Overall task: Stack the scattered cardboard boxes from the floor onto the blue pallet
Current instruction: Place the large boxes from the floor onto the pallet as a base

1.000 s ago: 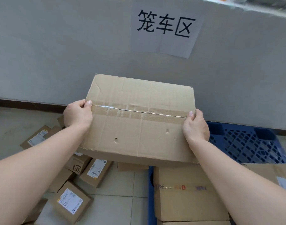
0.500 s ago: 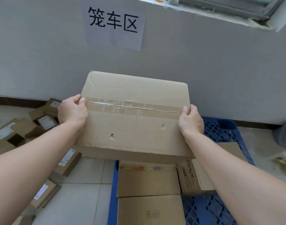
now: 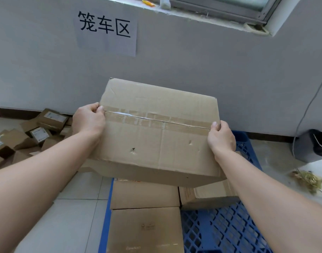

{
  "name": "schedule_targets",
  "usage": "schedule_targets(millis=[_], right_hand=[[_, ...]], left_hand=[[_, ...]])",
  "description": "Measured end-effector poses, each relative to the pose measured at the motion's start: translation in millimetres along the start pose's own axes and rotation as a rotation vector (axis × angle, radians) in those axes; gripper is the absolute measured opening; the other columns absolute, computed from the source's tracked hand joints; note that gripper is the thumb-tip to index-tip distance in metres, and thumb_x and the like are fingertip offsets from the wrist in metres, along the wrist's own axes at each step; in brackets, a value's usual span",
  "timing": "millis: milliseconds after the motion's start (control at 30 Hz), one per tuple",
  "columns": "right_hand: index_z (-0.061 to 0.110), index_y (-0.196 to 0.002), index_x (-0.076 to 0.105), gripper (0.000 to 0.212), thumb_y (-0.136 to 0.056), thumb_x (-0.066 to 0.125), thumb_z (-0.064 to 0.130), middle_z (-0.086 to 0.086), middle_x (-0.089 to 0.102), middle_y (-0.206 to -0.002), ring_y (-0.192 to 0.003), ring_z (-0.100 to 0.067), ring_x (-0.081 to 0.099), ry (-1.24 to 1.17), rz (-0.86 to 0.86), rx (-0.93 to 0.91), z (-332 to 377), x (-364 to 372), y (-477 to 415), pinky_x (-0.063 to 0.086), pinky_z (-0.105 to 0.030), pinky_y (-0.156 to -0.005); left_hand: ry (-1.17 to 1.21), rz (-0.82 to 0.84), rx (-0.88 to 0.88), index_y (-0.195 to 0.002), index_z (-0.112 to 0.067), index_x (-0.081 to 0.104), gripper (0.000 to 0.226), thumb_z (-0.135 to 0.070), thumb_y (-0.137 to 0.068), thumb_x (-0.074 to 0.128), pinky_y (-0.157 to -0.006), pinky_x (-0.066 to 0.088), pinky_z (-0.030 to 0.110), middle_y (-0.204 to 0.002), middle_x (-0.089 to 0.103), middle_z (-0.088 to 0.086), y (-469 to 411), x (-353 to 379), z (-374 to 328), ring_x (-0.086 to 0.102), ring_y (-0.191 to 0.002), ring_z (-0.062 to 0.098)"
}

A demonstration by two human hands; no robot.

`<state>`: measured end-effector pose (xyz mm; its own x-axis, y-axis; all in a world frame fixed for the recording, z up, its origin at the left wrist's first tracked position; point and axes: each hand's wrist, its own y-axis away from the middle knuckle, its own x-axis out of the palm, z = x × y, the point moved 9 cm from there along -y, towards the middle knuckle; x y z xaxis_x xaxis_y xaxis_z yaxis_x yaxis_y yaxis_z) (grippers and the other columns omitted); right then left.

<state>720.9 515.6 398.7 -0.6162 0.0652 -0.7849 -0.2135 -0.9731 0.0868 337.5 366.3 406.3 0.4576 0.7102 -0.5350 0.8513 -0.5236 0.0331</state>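
Note:
I hold a large taped cardboard box (image 3: 156,128) in the air above the blue pallet (image 3: 220,229). My left hand (image 3: 89,119) grips its left end and my right hand (image 3: 221,137) grips its right end, thumbs on the tape seam. On the pallet below lie three boxes: one (image 3: 144,196) just under the held box, one (image 3: 145,230) nearer to me, one (image 3: 209,196) to the right, partly hidden by my right arm. Several small labelled boxes (image 3: 37,132) lie scattered on the floor at the left.
A grey wall with a paper sign (image 3: 105,30) stands close behind the pallet. A dark bin (image 3: 313,145) sits at the right, with a heap of dry debris (image 3: 308,179) on the floor beside it. Tiled floor (image 3: 69,216) lies left of the pallet.
The view has swung right across the pallet while both hands kept their grip. The held box now hangs over the pallet's boxes and tilts down to the right; the bin has come into view.

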Motion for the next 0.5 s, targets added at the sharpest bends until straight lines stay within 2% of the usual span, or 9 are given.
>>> schedule_targets(millis=[100,167,200,233,267,300,333,400,500], right_hand=[[0.015,-0.133,0.045,0.042,-0.102,0.028,0.038,-0.01,0.058,-0.121,-0.112,-0.032,0.051,-0.01,0.015,-0.018,-26,-28,-9,0.041,-0.041,-0.093],[0.015,-0.132,0.046,0.042,-0.102,0.028,0.037,-0.01,0.058,-0.121,-0.112,-0.032,0.051,-0.006,0.02,-0.044,-43,-50,-17,0.041,-0.04,-0.092],[0.014,-0.131,0.047,0.041,-0.102,0.028,0.037,-0.01,0.058,-0.121,-0.111,-0.032,0.051,-0.001,0.021,-0.058,-51,-63,-20,0.04,-0.039,-0.09],[0.014,-0.128,0.048,0.04,-0.102,0.029,0.036,-0.01,0.059,-0.119,-0.11,-0.032,0.051,0.003,0.02,-0.074,-60,-75,-24,0.039,-0.037,-0.088],[0.014,-0.125,0.049,0.038,-0.102,0.029,0.036,-0.01,0.059,-0.117,-0.106,-0.031,0.051,0.006,0.02,-0.085,-69,-88,-27,0.038,-0.036,-0.084],[0.014,-0.124,0.05,0.038,-0.102,0.029,0.036,-0.009,0.059,-0.116,-0.102,-0.03,0.051,0.009,0.019,-0.091,-79,-101,-30,0.037,-0.034,-0.081],[0.014,-0.124,0.049,0.038,-0.102,0.029,0.036,-0.009,0.059,-0.114,-0.098,-0.029,0.05,0.012,0.015,-0.091,-89,-114,-32,0.035,-0.033,-0.078],[0.016,-0.128,0.048,0.04,-0.102,0.028,0.037,-0.007,0.059,-0.116,-0.1,-0.029,0.051,0.021,0.009,-0.082,-111,-136,-35,0.034,-0.032,-0.078],[0.018,-0.135,0.046,0.043,-0.101,0.028,0.038,-0.007,0.058,-0.123,-0.111,-0.03,0.051,0.033,0.013,-0.057,-143,-160,-36,0.035,-0.032,-0.081]], left_hand=[[0.011,-0.023,-0.01,-0.111,-0.016,0.07,0.027,-0.028,-0.096,0.052,-0.086,0.038,0.024,-0.112,0.068,-0.002,38,12,-11,0.058,-0.111,0.022],[0.034,-0.02,-0.042,-0.086,-0.02,0.071,0.022,-0.027,-0.095,0.052,-0.083,0.037,0.023,-0.088,0.064,-0.012,64,24,-15,0.057,-0.098,0.02],[0.03,-0.021,-0.055,-0.07,-0.023,0.063,0.027,-0.027,-0.095,0.052,-0.081,0.036,0.024,-0.076,0.057,-0.015,79,29,-17,0.053,-0.09,0.019],[0.027,-0.026,-0.065,-0.062,-0.025,0.054,0.033,-0.026,-0.095,0.052,-0.08,0.036,0.025,-0.069,0.052,-0.014,95,33,-21,0.05,-0.086,0.018],[0.049,-0.033,-0.063,-0.062,-0.025,0.054,0.033,-0.027,-0.095,0.051,-0.08,0.036,0.025,-0.069,0.054,-0.012,111,38,-25,0.05,-0.086,0.018],[0.068,-0.039,-0.067,-0.071,-0.023,0.063,0.027,-0.027,-0.095,0.051,-0.082,0.036,0.024,-0.078,0.062,-0.01,128,42,-29,0.054,-0.09,0.02],[0.07,-0.049,-0.074,-0.09,-0.021,0.071,0.023,-0.029,-0.095,0.051,-0.086,0.037,0.023,-0.095,0.068,-0.007,143,47,-32,0.058,-0.1,0.02],[0.06,-0.067,-0.096,-0.116,-0.019,0.068,0.03,-0.031,-0.096,0.05,-0.094,0.038,0.023,-0.121,0.066,-0.006,173,55,-40,0.057,-0.116,0.017],[0.106,-0.027,-0.101,-0.121,-0.016,0.066,0.033,-0.03,-0.095,0.051,-0.101,0.04,0.025,-0.127,0.063,-0.004,205,72,-44,0.056,-0.119,0.017]])
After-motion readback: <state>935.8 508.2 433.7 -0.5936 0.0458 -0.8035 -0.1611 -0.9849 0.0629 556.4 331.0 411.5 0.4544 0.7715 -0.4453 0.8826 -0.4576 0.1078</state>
